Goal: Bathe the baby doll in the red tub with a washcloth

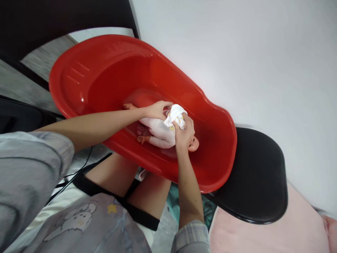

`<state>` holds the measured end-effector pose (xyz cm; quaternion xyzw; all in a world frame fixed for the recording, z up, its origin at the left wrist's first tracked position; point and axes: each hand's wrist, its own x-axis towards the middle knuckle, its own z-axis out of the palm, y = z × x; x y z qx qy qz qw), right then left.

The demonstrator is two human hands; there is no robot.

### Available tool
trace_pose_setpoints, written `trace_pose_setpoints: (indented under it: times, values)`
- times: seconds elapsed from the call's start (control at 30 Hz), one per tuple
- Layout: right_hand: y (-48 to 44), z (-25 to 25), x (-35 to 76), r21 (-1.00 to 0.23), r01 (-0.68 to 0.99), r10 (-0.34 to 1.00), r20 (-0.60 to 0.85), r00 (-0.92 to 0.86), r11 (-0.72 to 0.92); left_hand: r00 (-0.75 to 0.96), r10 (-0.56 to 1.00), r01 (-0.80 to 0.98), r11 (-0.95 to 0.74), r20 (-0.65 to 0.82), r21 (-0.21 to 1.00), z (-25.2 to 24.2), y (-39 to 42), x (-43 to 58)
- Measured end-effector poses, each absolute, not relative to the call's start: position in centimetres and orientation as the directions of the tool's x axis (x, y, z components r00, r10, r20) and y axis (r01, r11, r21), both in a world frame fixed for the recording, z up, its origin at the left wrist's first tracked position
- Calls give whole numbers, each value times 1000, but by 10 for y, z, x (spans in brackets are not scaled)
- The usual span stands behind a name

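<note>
**Right hand wrapped around the white patterned cloth!**

And here's my right hand (185, 131) gripping that white patterned cloth (176, 113) above the baby doll (161, 130), which lies inside the red baby bathtub (110, 45). My left hand (157, 109) curls in at the cloth's edge, though what it's pinching, I can't tell! The doll's head (194, 144) shows just beside my right wrist.

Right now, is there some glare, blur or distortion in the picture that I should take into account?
Head view: small highlights shine on the red tub; head view: the white cloth is bright, but its yellow print shows; head view: the near grey sleeve looks oversized, probably wide-angle stretching.
</note>
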<state>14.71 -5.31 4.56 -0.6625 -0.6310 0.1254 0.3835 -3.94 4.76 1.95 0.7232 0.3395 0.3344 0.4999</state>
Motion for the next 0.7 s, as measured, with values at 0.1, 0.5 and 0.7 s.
trace_pose_setpoints:
  times: [0.1,0.5,0.7]
  values:
    - [-53,49,146,-767,641,938,239,253,23,546,827,167,-262,132,950,22,46,-41]
    - [-51,59,139,-894,436,916,89,391,-99,492,858,149,-249,147,957,13,62,-52]
    - [-49,57,140,-874,465,929,42,368,-144,421,904,3,-82,73,997,15,65,-56]
